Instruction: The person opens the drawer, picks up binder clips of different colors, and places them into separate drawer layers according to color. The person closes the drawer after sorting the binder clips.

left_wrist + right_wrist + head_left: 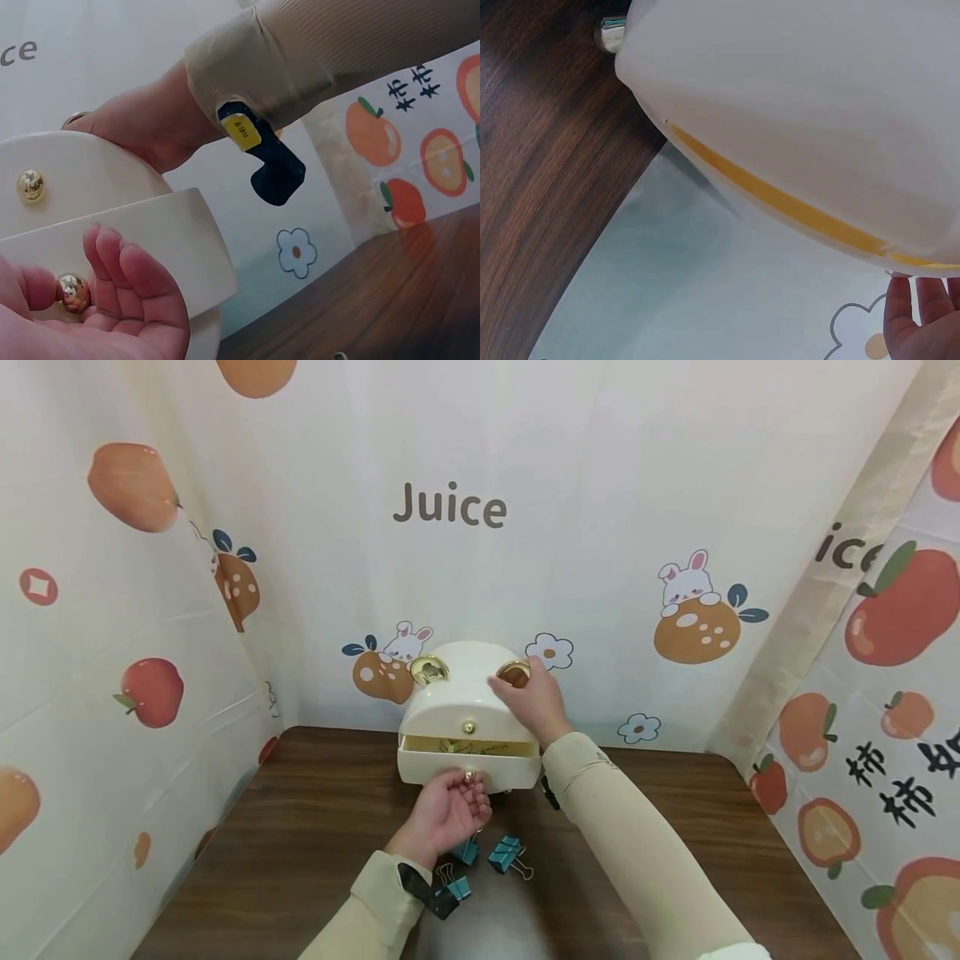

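Note:
A cream rounded box [468,693] with two drawers stands at the table's back, gold-rimmed ears on top. Its lower drawer [498,770] is pulled out partway, with gold-coloured items inside; the upper drawer is closed. My left hand [446,814], palm up, pinches the lower drawer's gold knob [73,292] between thumb and fingers. My right hand [534,697] holds the top of the box by the right ear [513,673]; in the right wrist view its fingers [930,304] touch the box's edge.
Several teal binder clips lie on the dark wooden table [315,843] in front of the box, one [507,853] right of my left hand and another [454,887] near my left wrist. A printed curtain [600,527] hangs close behind and at both sides.

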A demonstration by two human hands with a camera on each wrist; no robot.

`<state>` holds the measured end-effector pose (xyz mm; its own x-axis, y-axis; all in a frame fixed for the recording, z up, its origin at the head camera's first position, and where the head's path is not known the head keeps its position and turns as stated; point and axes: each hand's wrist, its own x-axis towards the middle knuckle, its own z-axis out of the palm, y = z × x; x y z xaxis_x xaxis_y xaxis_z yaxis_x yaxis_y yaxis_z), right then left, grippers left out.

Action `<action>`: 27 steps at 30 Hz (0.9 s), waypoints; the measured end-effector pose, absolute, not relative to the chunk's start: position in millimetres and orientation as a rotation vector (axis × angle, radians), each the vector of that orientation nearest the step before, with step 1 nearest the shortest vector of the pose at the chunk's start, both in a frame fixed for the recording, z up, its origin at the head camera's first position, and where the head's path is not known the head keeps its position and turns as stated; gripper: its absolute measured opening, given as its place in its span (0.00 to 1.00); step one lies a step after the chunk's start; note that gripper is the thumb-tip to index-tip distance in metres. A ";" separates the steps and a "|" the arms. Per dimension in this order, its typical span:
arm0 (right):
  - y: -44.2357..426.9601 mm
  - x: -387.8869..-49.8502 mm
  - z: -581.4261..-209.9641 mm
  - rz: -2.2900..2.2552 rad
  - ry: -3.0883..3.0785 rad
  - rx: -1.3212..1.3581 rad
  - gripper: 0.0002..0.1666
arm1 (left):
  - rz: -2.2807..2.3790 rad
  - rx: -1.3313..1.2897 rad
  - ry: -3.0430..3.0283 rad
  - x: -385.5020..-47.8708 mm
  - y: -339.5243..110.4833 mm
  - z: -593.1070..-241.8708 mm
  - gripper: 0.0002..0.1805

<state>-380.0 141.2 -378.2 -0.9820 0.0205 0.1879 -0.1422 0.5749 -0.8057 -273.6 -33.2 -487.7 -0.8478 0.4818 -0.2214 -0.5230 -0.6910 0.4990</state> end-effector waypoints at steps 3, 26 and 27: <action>141.2 -379.7 -378.6 1.356 -2.620 0.101 0.37 | 2.481 -0.120 0.760 -279.0 -32.4 -487.2 0.17; 140.5 -381.1 -381.6 1.322 -2.599 0.119 0.36 | 2.498 -0.142 0.856 -302.8 -33.3 -492.5 0.16; 140.6 -381.2 -381.7 1.321 -2.599 0.118 0.36 | 2.495 -0.143 0.869 -302.7 -33.3 -491.9 0.16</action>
<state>-381.2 140.6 -381.7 -0.9718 0.0291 0.2340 -0.1719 0.5917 -0.7876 -302.7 -33.3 -491.9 -0.8740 0.4155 -0.2519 -0.4821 -0.6765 0.5568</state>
